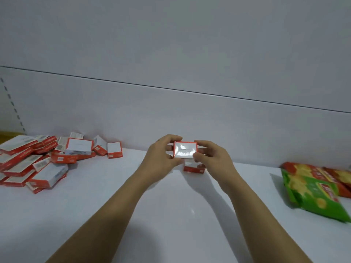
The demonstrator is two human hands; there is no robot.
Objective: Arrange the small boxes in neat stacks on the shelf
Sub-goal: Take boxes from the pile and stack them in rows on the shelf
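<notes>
Both hands hold one small red-and-white box (185, 149) at the middle of the white shelf (171, 215), near the back wall. My left hand (163, 154) grips its left end and my right hand (210, 156) grips its right end. The box hovers just above another small red box (193, 168) lying flat on the shelf, partly hidden by my right fingers. Whether the two boxes touch, I cannot tell. A jumbled heap of several similar boxes (38, 158) lies at the far left of the shelf.
Green and red snack bags (319, 188) lie at the right edge of the shelf. A white back panel (190, 111) rises right behind the boxes. A slotted upright (13, 105) stands at the far left.
</notes>
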